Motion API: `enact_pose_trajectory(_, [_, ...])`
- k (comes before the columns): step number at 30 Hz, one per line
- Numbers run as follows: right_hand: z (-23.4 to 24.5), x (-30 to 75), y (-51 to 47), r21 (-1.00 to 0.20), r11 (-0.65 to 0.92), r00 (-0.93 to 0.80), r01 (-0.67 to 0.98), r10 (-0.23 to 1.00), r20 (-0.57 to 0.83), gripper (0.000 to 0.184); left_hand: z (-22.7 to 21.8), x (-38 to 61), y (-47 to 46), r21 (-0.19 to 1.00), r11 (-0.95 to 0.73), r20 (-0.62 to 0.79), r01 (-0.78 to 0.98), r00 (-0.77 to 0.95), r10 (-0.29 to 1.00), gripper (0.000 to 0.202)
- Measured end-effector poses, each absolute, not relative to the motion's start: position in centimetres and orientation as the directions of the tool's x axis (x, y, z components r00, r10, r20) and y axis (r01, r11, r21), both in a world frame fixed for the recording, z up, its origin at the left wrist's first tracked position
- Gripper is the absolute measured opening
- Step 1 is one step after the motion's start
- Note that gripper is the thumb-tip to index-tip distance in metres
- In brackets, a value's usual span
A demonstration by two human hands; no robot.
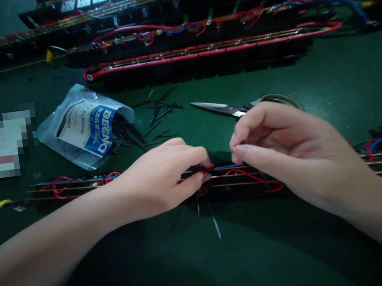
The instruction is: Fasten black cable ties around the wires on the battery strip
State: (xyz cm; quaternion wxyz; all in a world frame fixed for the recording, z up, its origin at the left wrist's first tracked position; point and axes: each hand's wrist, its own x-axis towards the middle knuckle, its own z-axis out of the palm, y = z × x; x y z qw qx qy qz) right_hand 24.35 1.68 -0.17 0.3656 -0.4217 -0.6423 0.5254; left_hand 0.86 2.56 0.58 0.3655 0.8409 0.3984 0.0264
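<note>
Wired strip (78, 190) lies crosswise on green mat (328, 237), just in front of person, under both hands. Left hand (160, 179) curled closed, fingertips pinching red wire (255, 178) at strip's middle. Right hand (282, 150) thumb and forefinger pressed together just above strip; what they pinch too small to tell. Thin cable tie (215, 223) pokes out below strip. Scissors (228, 108) and bag of ties (84, 126) beyond.

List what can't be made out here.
All head view.
- Whatever the right hand pinches: covered by its fingertips.
- Middle of the long black wired strip: under the left hand.
- Handles of the silver steel scissors: behind the right hand.
- Pixelated patch: blurred.
</note>
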Motion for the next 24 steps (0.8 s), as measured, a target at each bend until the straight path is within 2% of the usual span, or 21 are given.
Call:
enact_pose_trajectory(4, [0.1,24.5,1.1,-0.976,0.128,-0.417,0.174,0.908,0.044,0.007,1.6,0.4,2.8,0.623,-0.356,-0.345,0.696,0.653,0.674,0.014])
enact_pose_trajectory(10, [0.0,24.4,0.7,-0.93,0.303,-0.58,0.206,0.803,0.133,0.004,2.7,-1.1,3.2,0.528,-0.285,-0.5,0.8,0.563,0.658,0.014])
enact_pose_trajectory(12, [-0.1,24.3,0.7,-0.936,0.29,-0.572,0.198,0.81,0.13,0.005,2.6,-1.2,3.1,0.501,-0.328,-0.462,0.801,0.567,0.682,0.016])
enact_pose_trajectory(16, [-0.1,24.0,1.1,-0.981,0.129,-0.495,0.142,0.868,0.042,0.009,1.7,-0.5,2.8,0.527,-0.447,-0.262,0.723,0.638,0.724,0.012])
enact_pose_trajectory(21, [-0.2,24.3,1.3,-0.997,0.003,-0.446,0.083,0.894,-0.034,0.017,0.9,0.4,2.8,0.606,-0.417,-0.275,0.677,0.671,0.689,0.012])
enact_pose_trajectory(24, [-0.1,24.6,1.2,-0.996,0.051,-0.47,0.078,0.883,0.008,0.013,0.7,0.5,2.7,0.637,-0.384,-0.265,0.669,0.657,0.705,0.009])
